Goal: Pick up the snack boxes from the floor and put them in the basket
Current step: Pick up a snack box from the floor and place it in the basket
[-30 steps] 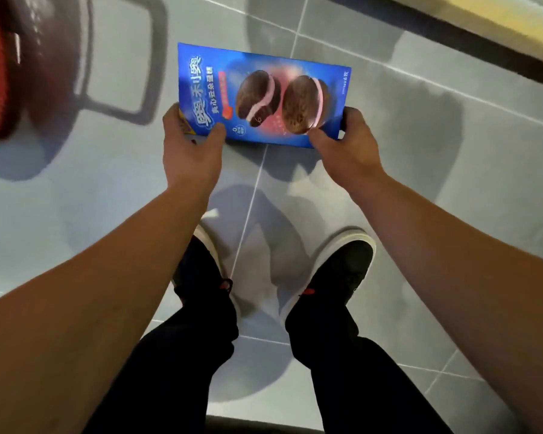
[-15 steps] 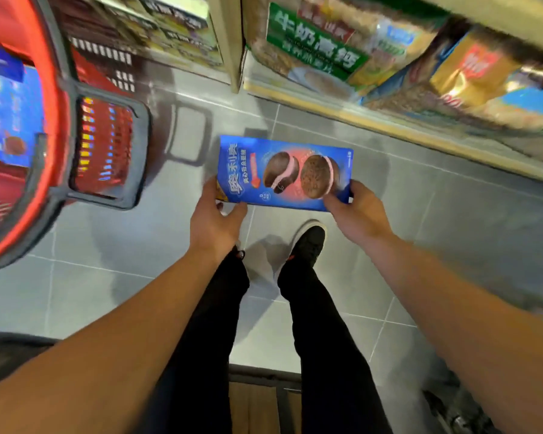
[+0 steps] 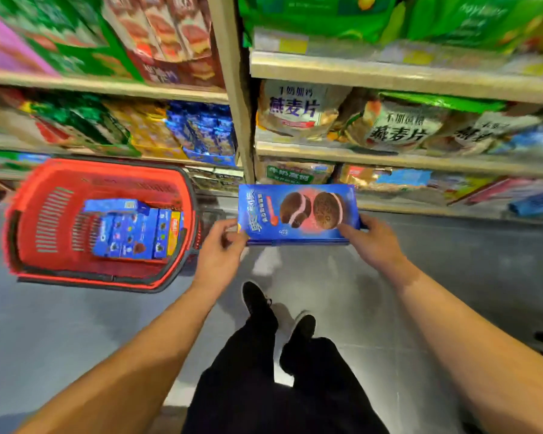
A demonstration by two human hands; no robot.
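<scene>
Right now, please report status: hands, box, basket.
Left hand and right hand: grip on flat blue cardboard snack box, one each end. Red plastic basket to its left, boxes inside. Path clear.

Store shelving (image 3: 389,73) across the far side, split by a pale upright post (image 3: 232,89). Right of the post, bagged oat cereal (image 3: 298,111) with large Chinese lettering; left of it, stacked blue boxes (image 3: 207,133) beside yellow and green packs (image 3: 85,123). Grey tiled floor (image 3: 76,333) in the near area. Black trousers (image 3: 264,386) and dark shoes (image 3: 257,299) near centre.
</scene>
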